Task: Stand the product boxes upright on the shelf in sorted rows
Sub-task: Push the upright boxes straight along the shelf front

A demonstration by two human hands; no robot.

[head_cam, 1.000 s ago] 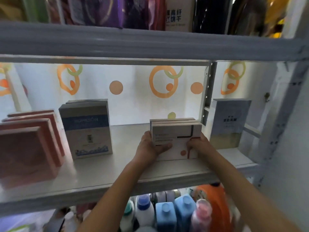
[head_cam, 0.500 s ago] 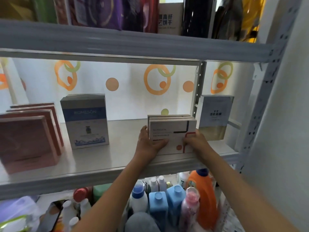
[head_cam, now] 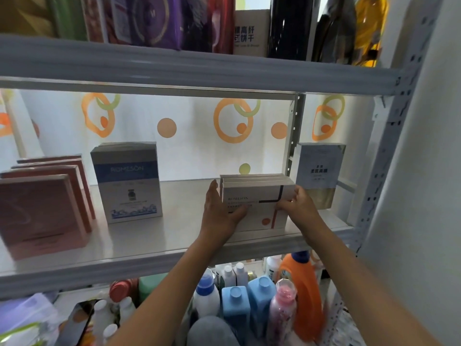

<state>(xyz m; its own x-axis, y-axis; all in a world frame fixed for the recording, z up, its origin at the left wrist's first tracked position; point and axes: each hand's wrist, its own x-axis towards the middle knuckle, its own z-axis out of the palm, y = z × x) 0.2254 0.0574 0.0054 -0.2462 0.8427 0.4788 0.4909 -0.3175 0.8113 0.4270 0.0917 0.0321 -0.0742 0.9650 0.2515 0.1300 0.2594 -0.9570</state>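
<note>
Three white boxes (head_cam: 259, 193) with a dark line and an orange dot stand upright, one behind another, at the right front of the white shelf (head_cam: 162, 240). My left hand (head_cam: 219, 211) holds their left side, fingers along the side and thumb across the front face. My right hand (head_cam: 299, 206) grips the front box's right edge. Further left stands a blue and white box (head_cam: 127, 183) with more behind it. Several pink boxes (head_cam: 42, 213) form a row at the far left. A grey-blue box (head_cam: 319, 168) stands behind my right hand.
The upper shelf beam (head_cam: 199, 68) runs close overhead, with packets on it. A metal upright (head_cam: 295, 136) stands behind the white boxes. Below the shelf are blue bottles (head_cam: 234, 303) and an orange bottle (head_cam: 304, 290). A white wall (head_cam: 419, 196) closes the right side.
Both hands stay on the white boxes, which have not visibly shifted on the shelf. The view has drifted, showing more of the lower shelf and the right wall.
</note>
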